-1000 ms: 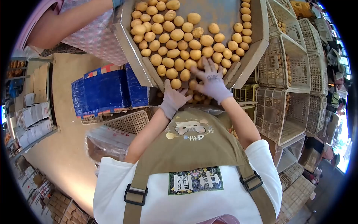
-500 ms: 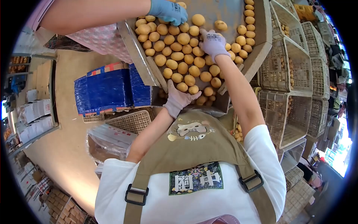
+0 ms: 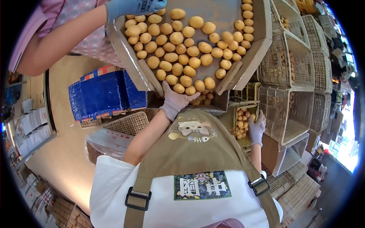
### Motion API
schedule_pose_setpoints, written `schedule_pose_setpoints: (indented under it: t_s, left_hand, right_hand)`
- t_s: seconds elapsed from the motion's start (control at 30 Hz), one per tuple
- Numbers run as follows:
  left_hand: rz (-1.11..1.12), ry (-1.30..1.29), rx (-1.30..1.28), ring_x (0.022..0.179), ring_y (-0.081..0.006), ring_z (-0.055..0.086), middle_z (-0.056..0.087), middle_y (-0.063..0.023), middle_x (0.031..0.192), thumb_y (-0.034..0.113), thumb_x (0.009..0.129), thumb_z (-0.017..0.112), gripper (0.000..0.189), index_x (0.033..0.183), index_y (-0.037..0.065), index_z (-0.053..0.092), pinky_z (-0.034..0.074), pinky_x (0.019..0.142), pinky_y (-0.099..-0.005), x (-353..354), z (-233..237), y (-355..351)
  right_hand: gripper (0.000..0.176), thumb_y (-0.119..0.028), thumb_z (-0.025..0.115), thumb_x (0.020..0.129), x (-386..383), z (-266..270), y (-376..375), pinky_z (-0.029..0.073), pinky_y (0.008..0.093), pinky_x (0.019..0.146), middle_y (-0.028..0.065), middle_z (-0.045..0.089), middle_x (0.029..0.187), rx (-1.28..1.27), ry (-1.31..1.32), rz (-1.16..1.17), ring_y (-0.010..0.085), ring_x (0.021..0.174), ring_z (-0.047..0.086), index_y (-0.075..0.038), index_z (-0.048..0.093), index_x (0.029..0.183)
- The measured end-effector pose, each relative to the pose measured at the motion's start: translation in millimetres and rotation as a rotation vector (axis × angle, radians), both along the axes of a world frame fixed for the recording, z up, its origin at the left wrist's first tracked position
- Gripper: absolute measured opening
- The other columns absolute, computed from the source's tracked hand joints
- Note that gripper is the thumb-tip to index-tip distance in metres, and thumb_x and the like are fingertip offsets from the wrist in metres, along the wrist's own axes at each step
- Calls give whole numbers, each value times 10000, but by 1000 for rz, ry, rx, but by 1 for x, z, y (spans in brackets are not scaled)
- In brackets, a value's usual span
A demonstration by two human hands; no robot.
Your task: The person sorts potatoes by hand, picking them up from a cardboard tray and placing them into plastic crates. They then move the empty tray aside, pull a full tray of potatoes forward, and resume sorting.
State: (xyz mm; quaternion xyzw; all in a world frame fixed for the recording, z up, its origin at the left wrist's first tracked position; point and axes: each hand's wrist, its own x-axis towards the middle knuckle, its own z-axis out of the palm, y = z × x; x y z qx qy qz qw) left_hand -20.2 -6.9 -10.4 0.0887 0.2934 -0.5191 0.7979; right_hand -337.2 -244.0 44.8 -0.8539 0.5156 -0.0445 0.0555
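The potatoes (image 3: 176, 38) are spread over a metal-bottomed tray (image 3: 224, 10), mostly toward its left side, with a single line along the far right edge. The tray is bounded by a slanting left wall (image 3: 127, 53) and right wall (image 3: 253, 59), by which it is narrowed to a mouth near the apron (image 3: 194, 152). Bare room is left at the upper middle of the tray and in a smaller patch just before the mouth on the right side.

The mouth is partly closed off by the gloved left hand (image 3: 175, 102), which is opened out, thumb spread from fingers, and laid against the nearest potatoes. The gloved right hand (image 3: 256, 128) is held well apart from it, outside the tray, beside a crate (image 3: 243, 103) in which more potatoes are held; its thumb and fingers are parted, and whether the rim is touched cannot be told.

The tray's upper left is reached over by a co-worker's blue-gloved hand (image 3: 137, 7); what is held in it cannot be told. Below the mouth, further potatoes are seen in a box (image 3: 219, 103). The right side is hemmed in by stacked crates (image 3: 291, 117); on the left, a blue-wrapped box (image 3: 99, 97) and a woven-sided basket (image 3: 127, 123) are set beside open floor (image 3: 62, 148).
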Motion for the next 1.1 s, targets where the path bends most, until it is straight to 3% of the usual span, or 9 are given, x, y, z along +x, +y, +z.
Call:
schedule_pose_setpoints:
  t_s: [0.17, 0.27, 0.43, 0.57, 0.7, 0.8, 0.87, 0.93, 1.1]
  left_hand:
    - [-23, -24, -8, 1499, -408, 237, 246, -96, 1646, 779, 914, 304, 910, 1587, 171, 229, 279, 1119, -733, -1, -5, 2]
    - [-72, -131, -47, 1493, -388, 266, 281, -78, 1638, 754, 924, 305, 867, 1581, 190, 257, 298, 1108, -713, -1, -6, 9]
    - [-38, -132, -56, 1484, -373, 306, 301, -59, 1633, 784, 911, 266, 873, 1581, 225, 267, 266, 1102, -716, -7, -6, 10]
    - [-11, -77, -63, 1493, -370, 284, 309, -48, 1628, 821, 888, 285, 903, 1580, 242, 265, 237, 1109, -727, -10, -5, 5]
    - [-43, -47, 6, 1502, -376, 255, 282, -73, 1637, 821, 879, 316, 941, 1591, 212, 235, 212, 1140, -724, -13, -2, -2]
    - [-34, -95, -24, 1506, -372, 240, 273, -65, 1639, 841, 865, 335, 974, 1594, 203, 229, 205, 1142, -726, -17, -5, -4]
    - [-39, -58, -49, 1501, -375, 238, 260, -76, 1639, 854, 856, 341, 1003, 1596, 190, 205, 210, 1146, -727, -16, -7, -5]
    - [-37, -11, -24, 1499, -379, 240, 255, -86, 1638, 854, 858, 342, 1008, 1596, 184, 190, 212, 1149, -727, -13, -4, -5]
    - [-17, -12, -75, 1486, -411, 248, 241, -104, 1636, 847, 869, 347, 1004, 1596, 178, 170, 239, 1142, -729, -12, -7, -2]
  right_hand:
    - [486, -77, 726, 791, 140, 55, 39, 443, 476, 1024, 172, 631, 1261, -90, -418, 541, 367, 1185, 576, -48, 640, 1269]
    - [485, -158, 724, 796, 212, 57, 55, 427, 489, 1033, 143, 630, 1242, -13, -492, 866, 356, 1166, 583, -84, 646, 1270]
    - [435, -218, 678, 842, 249, 28, 58, 326, 550, 1118, 107, 593, 1288, 138, 42, 897, 323, 1279, 516, -144, 648, 1270]
    - [377, -197, 692, 833, 262, 11, 26, 263, 567, 1156, 84, 589, 1303, -149, 108, 1092, 322, 1320, 479, -237, 679, 1207]
    - [340, -164, 708, 813, 291, 36, 2, 320, 536, 1057, 62, 627, 1270, -346, 8, 751, 287, 1194, 547, -205, 688, 1150]
    - [402, -173, 686, 844, 315, 14, 28, 508, 498, 890, 115, 622, 1269, 48, -43, 907, 332, 1014, 660, -156, 635, 1242]
    - [405, -201, 673, 874, 329, -5, 52, 550, 499, 760, 161, 622, 1211, 86, 11, 882, 360, 952, 687, -131, 588, 1264]
    - [375, -218, 650, 905, 356, 16, 71, 556, 500, 746, 184, 617, 1146, 132, 247, 719, 373, 968, 686, -117, 546, 1251]
    - [370, -269, 651, 906, 347, 29, 74, 551, 505, 778, 180, 620, 1162, 191, 295, 781, 388, 1020, 668, -123, 524, 1221]
